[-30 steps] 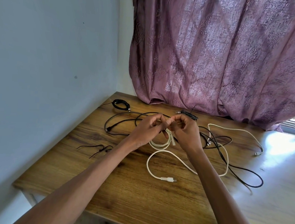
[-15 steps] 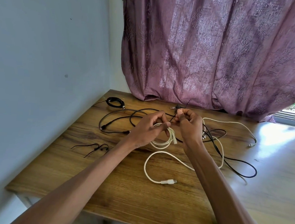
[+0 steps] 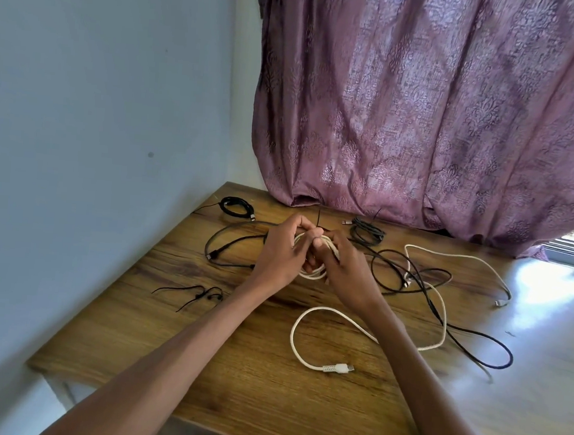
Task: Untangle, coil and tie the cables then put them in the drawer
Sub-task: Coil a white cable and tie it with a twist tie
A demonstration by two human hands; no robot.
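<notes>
Both hands (image 3: 313,257) now lower, around one white coil (image 3: 313,274); two black coils (image 3: 367,229) beyond.

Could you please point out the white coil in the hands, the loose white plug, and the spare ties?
white coil (image 3: 313,275), head view, lower loops below the hands.
white plug (image 3: 339,368), head view, connector body.
ties (image 3: 200,294), head view, where they cross.
</notes>
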